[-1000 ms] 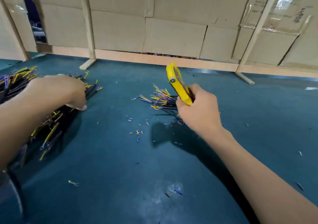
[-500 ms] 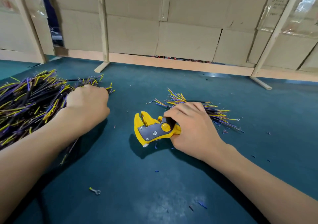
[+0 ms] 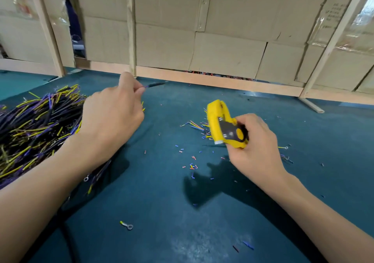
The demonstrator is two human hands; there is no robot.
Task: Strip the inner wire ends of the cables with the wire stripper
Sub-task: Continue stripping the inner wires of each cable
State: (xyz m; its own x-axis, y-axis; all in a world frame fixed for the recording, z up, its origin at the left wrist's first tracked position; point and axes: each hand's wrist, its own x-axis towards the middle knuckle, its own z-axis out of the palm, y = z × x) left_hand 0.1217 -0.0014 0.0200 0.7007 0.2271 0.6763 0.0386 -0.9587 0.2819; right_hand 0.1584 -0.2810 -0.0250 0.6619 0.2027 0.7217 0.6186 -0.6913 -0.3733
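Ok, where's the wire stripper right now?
In the head view the yellow wire stripper is right of centre, gripped in the right hand above the table, just in front of the small bundle of cables.

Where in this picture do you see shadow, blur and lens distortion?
Head view: shadow falls on the table below the right hand and stripper; the cable pinched in the left hand is motion-blurred; the wooden posts lean outward, wide-angle distortion.
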